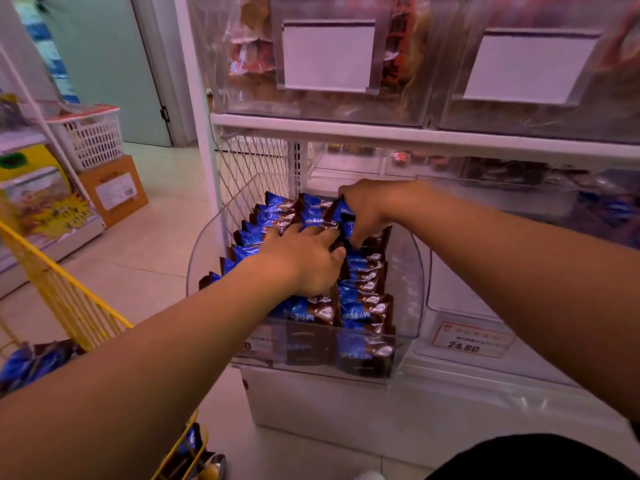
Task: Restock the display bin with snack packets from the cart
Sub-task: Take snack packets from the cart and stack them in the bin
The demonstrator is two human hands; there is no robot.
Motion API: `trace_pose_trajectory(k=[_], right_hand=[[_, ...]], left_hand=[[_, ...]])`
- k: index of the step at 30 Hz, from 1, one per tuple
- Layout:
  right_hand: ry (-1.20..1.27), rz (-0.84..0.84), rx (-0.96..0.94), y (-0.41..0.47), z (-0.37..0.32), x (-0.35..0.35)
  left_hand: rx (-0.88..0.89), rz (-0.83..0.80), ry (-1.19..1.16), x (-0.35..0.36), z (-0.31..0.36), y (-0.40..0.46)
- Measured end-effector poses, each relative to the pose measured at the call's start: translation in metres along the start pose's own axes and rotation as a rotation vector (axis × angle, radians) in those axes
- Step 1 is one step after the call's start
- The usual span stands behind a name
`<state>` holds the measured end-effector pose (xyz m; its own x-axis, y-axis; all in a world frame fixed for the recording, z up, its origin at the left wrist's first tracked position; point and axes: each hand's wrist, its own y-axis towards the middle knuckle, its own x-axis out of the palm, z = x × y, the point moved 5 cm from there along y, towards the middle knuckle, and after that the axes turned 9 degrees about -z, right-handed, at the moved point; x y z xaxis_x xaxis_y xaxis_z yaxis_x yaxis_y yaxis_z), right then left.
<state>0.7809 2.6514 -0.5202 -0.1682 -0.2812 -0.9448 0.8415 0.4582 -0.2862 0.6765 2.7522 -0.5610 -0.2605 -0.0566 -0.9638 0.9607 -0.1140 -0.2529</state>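
The packets (pixel 363 289) stand on edge in rows inside the clear bin (pixel 410 271), their long axes running across it, the rows filing from front lip to back — blue and brown wrappers packed close. Both hands are down among them: the right hand (pixel 363 209) reaches farther back and pinches the top of a packet between curled fingers, while the left hand (pixel 304 261) lies just in front with fingers curled into the middle row, though what it holds, if anything, is hidden. The right is the nearer to the gap at the back. More packets lie in the yellow cart (pixel 69 299) at lower left. The bin juts from a white shelf (pixel 381 133) over pale floor tiles.
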Motion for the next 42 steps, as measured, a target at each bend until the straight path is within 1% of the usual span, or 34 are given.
trace_pose_trajectory(k=[4, 9, 12, 15, 17, 19, 21, 23, 24, 25, 28, 30, 31, 32, 34, 35, 36, 37, 38, 39, 40, 42], right_hand=[[0.005, -0.03, -0.033, 0.007, 0.005, 0.003], [0.1, -0.078, -0.08, 0.006, 0.015, -0.003], [0.161, -0.129, -0.04, 0.006, 0.027, -0.002], [0.136, -0.177, 0.04, 0.008, 0.034, 0.0], [0.129, -0.183, 0.052, 0.01, 0.03, 0.002], [0.197, -0.15, 0.03, 0.01, 0.026, 0.003], [0.27, -0.018, -0.048, 0.007, 0.028, -0.004], [0.219, 0.148, -0.102, 0.001, 0.036, -0.015], [0.162, 0.172, -0.113, 0.0, 0.038, -0.018], [0.099, 0.151, -0.12, -0.001, 0.035, -0.018], [-0.138, -0.003, -0.092, 0.005, 0.019, -0.004], [-0.169, -0.082, -0.024, 0.009, 0.012, 0.004], [-0.124, -0.107, 0.009, 0.008, 0.012, 0.005], [-0.028, -0.132, 0.012, 0.007, 0.012, 0.003], [0.278, -0.175, -0.035, 0.005, 0.014, -0.004], [0.381, -0.216, -0.041, 0.0, 0.013, -0.006], [0.376, -0.267, -0.034, -0.004, 0.014, -0.007], [0.264, -0.316, -0.017, -0.007, 0.014, -0.005], [0.092, -0.326, 0.014, -0.008, 0.015, 0.001], [-0.07, -0.299, 0.04, -0.007, 0.013, 0.007], [-0.165, -0.237, 0.047, -0.005, 0.01, 0.01], [-0.202, -0.146, 0.062, -0.001, 0.005, 0.013]], left_hand=[[-0.007, -0.035, -0.027, 0.002, -0.001, 0.001], [-0.044, -0.042, 0.004, 0.004, -0.003, 0.002], [-0.06, -0.058, 0.003, 0.005, -0.003, 0.003], [-0.052, -0.053, -0.004, 0.004, -0.002, 0.004], [-0.047, -0.045, -0.003, 0.004, -0.003, 0.003], [-0.041, -0.041, -0.005, 0.003, -0.003, 0.002], [-0.039, -0.044, -0.004, 0.003, -0.003, 0.001], [-0.04, -0.053, -0.004, 0.004, -0.003, 0.001], [-0.042, -0.056, -0.003, 0.004, -0.003, 0.001], [-0.043, -0.058, -0.003, 0.003, -0.003, 0.001], [-0.047, -0.064, -0.001, 0.004, -0.003, 0.002], [-0.049, -0.065, 0.001, 0.004, -0.003, 0.002], [-0.047, -0.064, 0.0, 0.004, -0.004, 0.002], [-0.043, -0.063, -0.001, 0.004, -0.004, 0.002], [-0.033, -0.069, -0.005, 0.004, -0.005, 0.003], [-0.032, -0.075, -0.008, 0.005, -0.005, 0.004], [-0.034, -0.08, -0.008, 0.005, -0.006, 0.004], [-0.039, -0.085, -0.007, 0.005, -0.007, 0.005], [-0.043, -0.09, -0.007, 0.006, -0.007, 0.006], [-0.045, -0.097, -0.009, 0.006, -0.008, 0.007], [-0.046, -0.106, -0.01, 0.007, -0.008, 0.007], [-0.045, -0.121, -0.011, 0.008, -0.009, 0.008]])
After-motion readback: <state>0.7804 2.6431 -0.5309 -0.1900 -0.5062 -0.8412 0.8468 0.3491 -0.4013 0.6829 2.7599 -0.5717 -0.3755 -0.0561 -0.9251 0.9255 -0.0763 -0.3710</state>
